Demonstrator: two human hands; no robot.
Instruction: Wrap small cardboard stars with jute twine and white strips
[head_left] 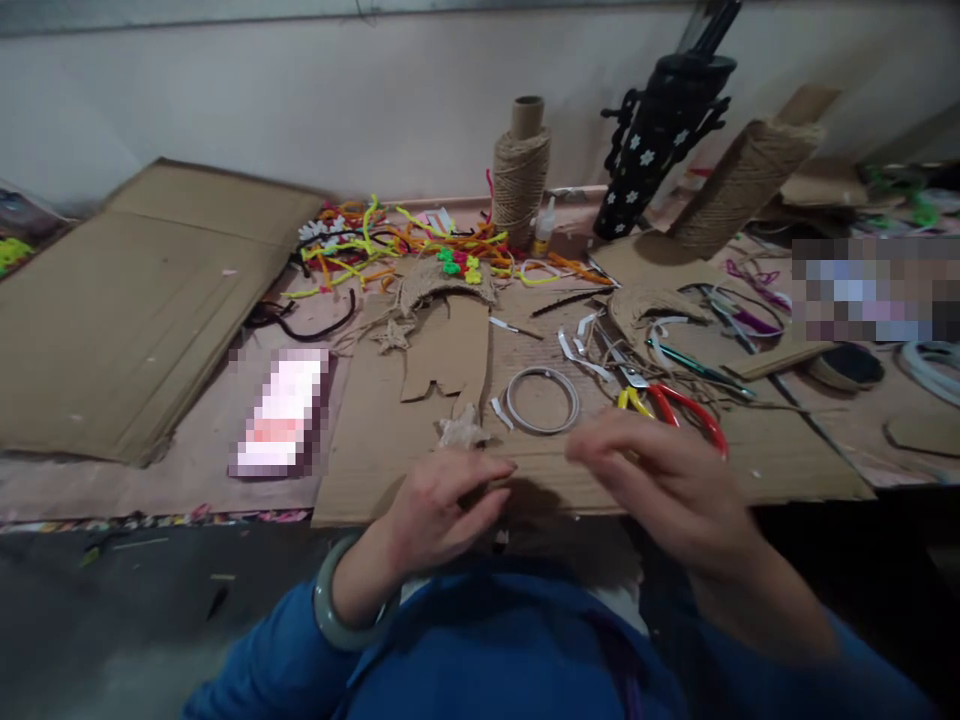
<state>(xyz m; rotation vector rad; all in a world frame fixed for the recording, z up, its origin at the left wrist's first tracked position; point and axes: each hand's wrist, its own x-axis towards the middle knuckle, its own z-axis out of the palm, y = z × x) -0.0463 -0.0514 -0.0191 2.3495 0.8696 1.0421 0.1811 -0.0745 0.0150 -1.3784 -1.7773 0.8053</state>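
Note:
My left hand [450, 510] is closed over the front edge of a cardboard sheet, fingers curled to the right. Whatever it may hold is hidden. Just beyond its knuckles shows a pale star [461, 430]. My right hand [675, 490], slightly blurred, hovers to the right with thumb and fingers pinched together; I cannot make out anything between them. Near it are red-handled scissors [667, 400] and a yellow-handled tool [634, 402], partly covered by the hand. A ring of white strip [543, 400] lies between and beyond the hands. Farther back sits a twine-wrapped crescent [442, 283] with bright flowers.
A big cardboard piece [142, 300] lies left, beside a blurred-out bright rectangle [281, 415]. Colourful pipe cleaners [375, 245], a twine spool [521, 175], a glue bottle [545, 230], a black flowered holder [649, 150] and a leaning spool [750, 185] stand at the back. A teal pen-like tool [697, 367] lies right.

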